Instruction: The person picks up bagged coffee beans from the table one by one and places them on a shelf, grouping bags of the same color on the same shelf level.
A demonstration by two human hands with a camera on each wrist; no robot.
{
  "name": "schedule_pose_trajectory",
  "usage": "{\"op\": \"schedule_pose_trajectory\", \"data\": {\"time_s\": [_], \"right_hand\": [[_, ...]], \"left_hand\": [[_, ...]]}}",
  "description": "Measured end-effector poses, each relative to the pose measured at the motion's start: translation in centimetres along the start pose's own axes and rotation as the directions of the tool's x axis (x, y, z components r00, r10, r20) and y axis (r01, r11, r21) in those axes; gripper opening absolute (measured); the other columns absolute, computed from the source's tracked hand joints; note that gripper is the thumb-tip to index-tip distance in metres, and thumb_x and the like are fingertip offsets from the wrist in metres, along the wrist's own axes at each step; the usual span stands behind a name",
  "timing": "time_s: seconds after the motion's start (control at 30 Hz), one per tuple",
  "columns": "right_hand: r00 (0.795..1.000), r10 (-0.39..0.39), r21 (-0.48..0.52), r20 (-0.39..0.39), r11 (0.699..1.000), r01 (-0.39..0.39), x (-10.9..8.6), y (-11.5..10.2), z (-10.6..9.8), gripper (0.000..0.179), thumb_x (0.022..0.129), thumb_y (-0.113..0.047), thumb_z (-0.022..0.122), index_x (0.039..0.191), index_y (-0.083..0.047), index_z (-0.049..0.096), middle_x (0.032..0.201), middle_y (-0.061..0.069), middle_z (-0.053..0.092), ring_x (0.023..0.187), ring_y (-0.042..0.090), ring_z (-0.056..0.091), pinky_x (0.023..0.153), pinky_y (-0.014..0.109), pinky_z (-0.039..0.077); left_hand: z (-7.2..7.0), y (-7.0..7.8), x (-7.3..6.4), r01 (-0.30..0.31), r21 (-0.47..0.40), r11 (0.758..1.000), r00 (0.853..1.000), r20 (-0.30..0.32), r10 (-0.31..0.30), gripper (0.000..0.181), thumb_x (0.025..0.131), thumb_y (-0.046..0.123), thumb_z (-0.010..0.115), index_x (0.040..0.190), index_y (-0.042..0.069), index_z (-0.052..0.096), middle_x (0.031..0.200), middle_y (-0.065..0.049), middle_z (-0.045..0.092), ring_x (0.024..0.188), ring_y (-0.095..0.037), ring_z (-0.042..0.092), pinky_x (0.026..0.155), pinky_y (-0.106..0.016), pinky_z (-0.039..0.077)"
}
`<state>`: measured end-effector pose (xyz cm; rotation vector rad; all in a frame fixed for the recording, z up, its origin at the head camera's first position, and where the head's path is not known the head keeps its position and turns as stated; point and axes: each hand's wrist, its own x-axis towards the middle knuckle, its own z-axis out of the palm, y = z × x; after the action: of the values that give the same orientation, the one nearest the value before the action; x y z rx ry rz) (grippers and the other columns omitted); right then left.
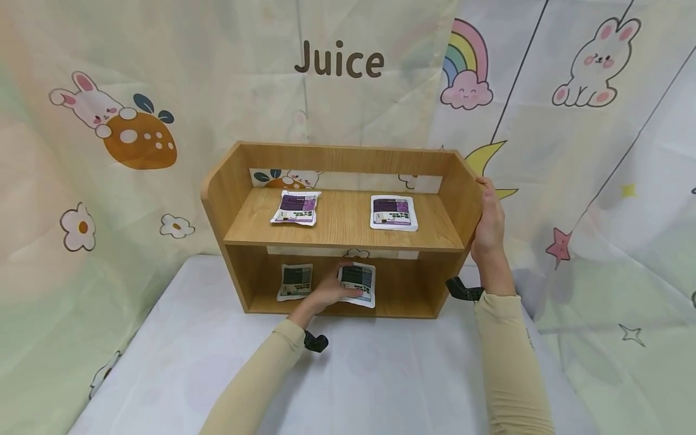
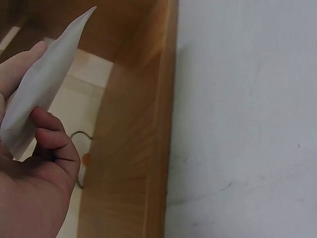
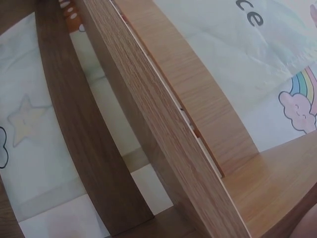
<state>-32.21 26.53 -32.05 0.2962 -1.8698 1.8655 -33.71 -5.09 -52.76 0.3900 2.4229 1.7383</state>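
- Head view, from above: a 2-tier shelf [image 1: 348,160] of light wood-grain board stands on a table [image 1: 380,374] under a smooth white cloth, against a pale curtain [image 1: 109,72] printed with rabbits, a rainbow and the word "Juice".
- 4 flat, square-cornered sachets lie in it. On the top board, 2 purple-and-white sachets sit well apart, the left one [image 1: 295,207] slightly skewed, the right one [image 1: 394,212] squarer.
- On the bottom level, a dark-printed packet [image 1: 295,281] lies to the left, just beside the held packet [image 1: 358,283].
- The top board overhangs the lower bay and shades its contents.
- The left hand [image 1: 328,294] reaches into the lower bay, fingers curled round the held packet; the left wrist view shows that packet's blank white back [image 2: 47,82] pinched between thumb and fingers, lifted at an angle.
- The right hand [image 1: 488,226] lies flat against the shelf's outer right wall, fingers nearly straight, fingertips at the wall's top front corner.
- Right wrist view shows only wood grain and curtain close up.
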Motion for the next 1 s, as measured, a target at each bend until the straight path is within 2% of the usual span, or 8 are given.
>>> {"op": "schedule_pose_trajectory", "data": {"time_s": [0.13, 0.27, 0.4, 0.43, 0.57, 0.67, 0.83, 1.0], "right_hand": [[1.0, -0.001, 0.01, -0.001, 1.0, 0.001, 0.2, -0.1, -0.2, 0.047, 0.102, -0.05, 0.035, 0.139, -0.025, 0.048, 0.137, 0.007, 0.042, 0.121, 0.023, 0.037, 0.095, 0.046, 0.025], [1.0, 0.001, 0.017, -0.012, 1.0, -0.001, 0.2, -0.2, -0.5, 0.047, 0.101, -0.05, 0.036, 0.139, -0.025, 0.048, 0.136, 0.007, 0.043, 0.12, 0.023, 0.038, 0.094, 0.046, 0.026], [1.0, 0.014, 0.017, -0.004, 1.0, -0.014, 0.1, 0.0, -0.3, 0.047, 0.102, -0.05, 0.036, 0.14, -0.026, 0.048, 0.137, 0.007, 0.042, 0.121, 0.023, 0.038, 0.095, 0.046, 0.026], [1.0, 0.013, 0.018, -0.002, 1.0, -0.013, 0.1, 0.1, -0.2, 0.047, 0.102, -0.05, 0.036, 0.14, -0.026, 0.048, 0.137, 0.007, 0.042, 0.121, 0.023, 0.038, 0.095, 0.046, 0.026], [1.0, 0.002, 0.021, -0.004, 1.0, -0.002, 0.2, 0.1, 0.0, 0.046, 0.102, -0.049, 0.036, 0.139, -0.026, 0.048, 0.137, 0.008, 0.042, 0.122, 0.023, 0.037, 0.095, 0.047, 0.025], [1.0, 0.003, 0.02, -0.005, 1.0, -0.003, 0.3, 0.0, 0.0, 0.046, 0.101, -0.05, 0.036, 0.139, -0.026, 0.048, 0.137, 0.007, 0.042, 0.122, 0.023, 0.037, 0.096, 0.047, 0.025], [1.0, 0.002, 0.048, -0.017, 0.999, -0.001, 0.3, -0.1, 0.0, 0.046, 0.101, -0.05, 0.037, 0.139, -0.026, 0.049, 0.137, 0.007, 0.042, 0.122, 0.023, 0.037, 0.096, 0.046, 0.024], [1.0, 0.013, 0.055, -0.021, 0.998, -0.012, 0.2, 0.0, 0.2, 0.045, 0.101, -0.05, 0.038, 0.138, -0.027, 0.05, 0.136, 0.006, 0.043, 0.121, 0.023, 0.038, 0.095, 0.046, 0.025]], "left_hand": [[0.8, -0.3, 1.0, -0.022, 0.002, 1.0, 1.0, -0.004, 0.022, 0.082, 0.072, 0.025, 0.088, 0.14, 0.018, 0.043, 0.139, -0.007, 0.042, 0.12, -0.026, 0.045, 0.103, -0.047, 0.034], [1.8, -0.5, 2.1, -0.046, -0.034, 0.998, 0.999, 0.0, 0.046, 0.083, 0.071, 0.024, 0.089, 0.14, 0.015, 0.043, 0.141, -0.006, 0.041, 0.119, -0.025, 0.045, 0.102, -0.043, 0.036], [2.3, -0.8, 2.5, -0.017, -0.077, 0.997, 1.0, -0.01, 0.017, 0.085, 0.072, 0.023, 0.088, 0.142, 0.012, 0.041, 0.145, -0.007, 0.037, 0.124, -0.026, 0.041, 0.105, -0.044, 0.033], [2.3, -0.3, 2.4, -0.005, -0.084, 0.996, 1.0, -0.011, 0.004, 0.085, 0.073, 0.021, 0.088, 0.142, 0.009, 0.04, 0.146, -0.009, 0.036, 0.127, -0.027, 0.039, 0.106, -0.045, 0.031], [2.6, -0.1, 3.1, -0.009, -0.076, 0.997, 1.0, -0.012, 0.008, 0.087, 0.073, 0.024, 0.088, 0.143, 0.006, 0.039, 0.151, -0.012, 0.03, 0.133, -0.028, 0.033, 0.11, -0.045, 0.025], [3.0, -0.6, 3.8, -0.019, -0.06, 0.998, 1.0, 0.002, 0.019, 0.088, 0.073, 0.027, 0.087, 0.143, 0.006, 0.039, 0.148, -0.011, 0.032, 0.129, -0.026, 0.037, 0.108, -0.043, 0.03], [3.8, -0.4, 4.3, 0.004, -0.056, 0.998, 0.999, 0.044, -0.002, 0.087, 0.076, 0.029, 0.085, 0.144, 0.006, 0.035, 0.139, -0.009, 0.038, 0.122, -0.025, 0.042, 0.103, -0.042, 0.036], [4.8, 0.0, 4.6, 0.015, -0.039, 0.999, 0.999, 0.052, -0.013, 0.088, 0.077, 0.027, 0.084, 0.145, 0.006, 0.034, 0.143, -0.011, 0.034, 0.124, -0.026, 0.04, 0.104, -0.042, 0.035]]}}
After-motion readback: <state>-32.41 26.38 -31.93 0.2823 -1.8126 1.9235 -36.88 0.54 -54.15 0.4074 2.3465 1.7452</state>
